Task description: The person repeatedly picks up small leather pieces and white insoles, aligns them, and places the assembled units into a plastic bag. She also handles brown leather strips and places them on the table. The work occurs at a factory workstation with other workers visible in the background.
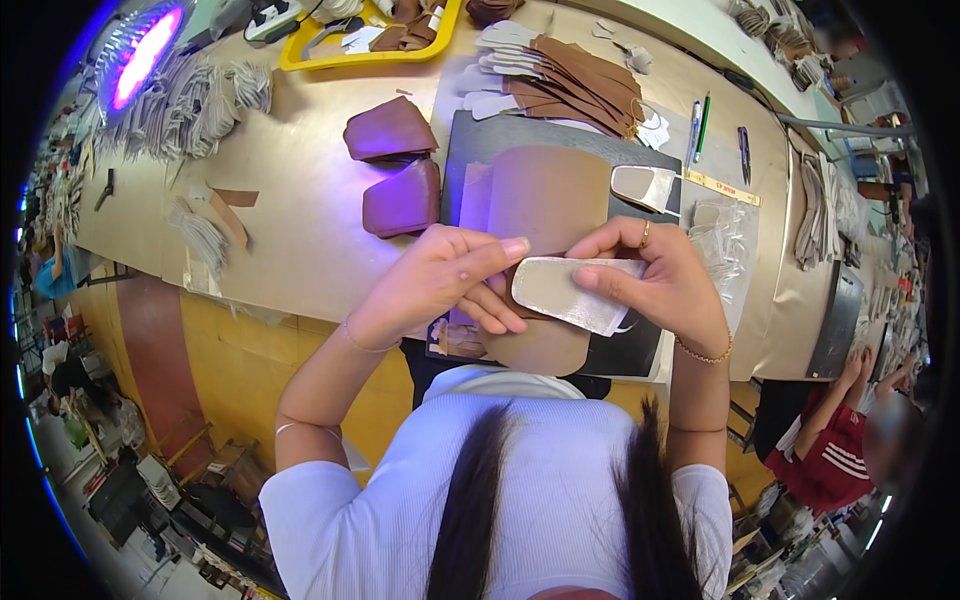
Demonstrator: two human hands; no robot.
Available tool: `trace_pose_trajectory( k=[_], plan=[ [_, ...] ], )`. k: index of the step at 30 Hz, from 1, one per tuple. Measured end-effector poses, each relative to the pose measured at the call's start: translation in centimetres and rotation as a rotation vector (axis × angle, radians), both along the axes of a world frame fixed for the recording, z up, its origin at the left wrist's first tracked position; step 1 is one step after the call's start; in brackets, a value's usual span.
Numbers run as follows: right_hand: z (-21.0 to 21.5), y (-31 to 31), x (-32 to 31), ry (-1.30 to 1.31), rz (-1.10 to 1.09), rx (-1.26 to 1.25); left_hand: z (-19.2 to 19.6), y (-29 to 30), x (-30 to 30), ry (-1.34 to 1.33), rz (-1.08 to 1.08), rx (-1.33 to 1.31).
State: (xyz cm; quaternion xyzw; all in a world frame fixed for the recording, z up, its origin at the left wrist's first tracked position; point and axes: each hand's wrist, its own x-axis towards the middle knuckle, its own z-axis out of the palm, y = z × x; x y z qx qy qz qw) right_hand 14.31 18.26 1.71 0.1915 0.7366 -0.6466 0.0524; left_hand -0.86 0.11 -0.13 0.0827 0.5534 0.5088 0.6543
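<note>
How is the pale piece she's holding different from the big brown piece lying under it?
The pale piece is cream-grey, while the big brown piece is tan. The pale piece is small and narrow; the brown one is far wider and longer. The pale piece is pinched between the left hand and right hand, while the brown one lies flat on the dark mat. Both are flat cut-outs with rounded ends.

The left hand point(435, 285) and right hand point(665, 285) hide the middle of the brown leather piece point(548, 195). At one o'clock, small tools point(700, 125) blur. At four o'clock, a co-worker point(835, 450) is cut off.
</note>
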Motion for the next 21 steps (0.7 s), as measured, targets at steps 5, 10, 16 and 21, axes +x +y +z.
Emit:
trace_pose_trajectory(
  k=[5,10,16,21],
  plan=[
    [-0.1,-0.1,-0.4,-0.009,0.036,0.044,-0.3,-0.2,0.0,-0.018,0.019,0.017],
    [0.0,-0.3,-0.6,-0.026,0.044,0.063,-0.8,-0.5,-0.1,-0.065,0.013,0.043],
    [0.2,-0.3,-1.0,-0.072,0.068,0.123,-0.9,-0.6,0.0,-0.063,0.035,0.047],
    [0.1,-0.1,-1.0,-0.100,0.081,0.128,-1.1,-0.6,-0.2,-0.061,-0.010,0.041]
  ],
)
